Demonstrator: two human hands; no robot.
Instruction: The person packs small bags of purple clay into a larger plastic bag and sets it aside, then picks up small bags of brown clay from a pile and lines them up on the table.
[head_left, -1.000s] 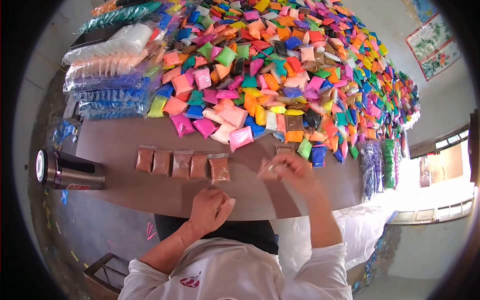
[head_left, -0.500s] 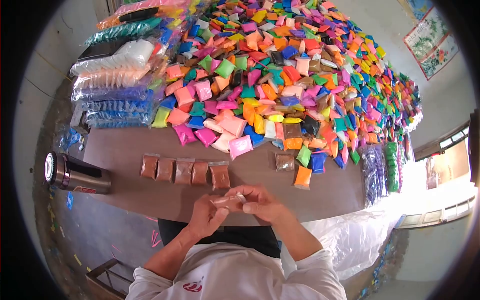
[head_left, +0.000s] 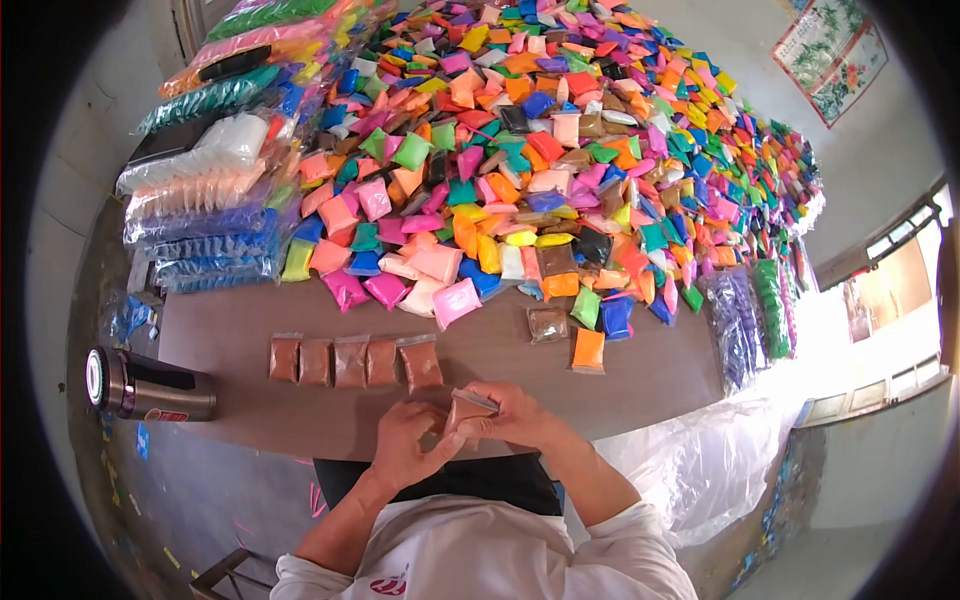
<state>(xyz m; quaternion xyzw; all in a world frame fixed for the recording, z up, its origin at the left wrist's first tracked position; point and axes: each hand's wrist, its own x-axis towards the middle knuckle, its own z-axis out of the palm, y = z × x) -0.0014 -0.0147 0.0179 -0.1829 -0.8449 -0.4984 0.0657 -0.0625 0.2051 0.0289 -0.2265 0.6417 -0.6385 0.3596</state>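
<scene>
A small clear packet of brown clay [head_left: 466, 408] is held up over the table's front edge. My right hand [head_left: 512, 416] grips it, thumb in front and fingers behind. My left hand [head_left: 408, 440] is closed at the packet's lower left side, its thumb against the lower edge; part of its grip is hidden. Just beyond my hands, several similar brown packets [head_left: 350, 361] lie side by side in a row, the rightmost a little tilted.
A large heap of multicoloured packets [head_left: 540, 180] covers the back of the brown table [head_left: 240, 330]. Bagged strips of packets [head_left: 215, 225] are stacked at left. A steel thermos [head_left: 150, 385] lies at the left edge. A darker brown packet [head_left: 547, 324] and an orange one [head_left: 588, 350] lie right of centre.
The packet has turned from lying nearly level between both hands to a more upright tilt in my right hand. My left hand has shifted along it. The camera view has moved slightly.
</scene>
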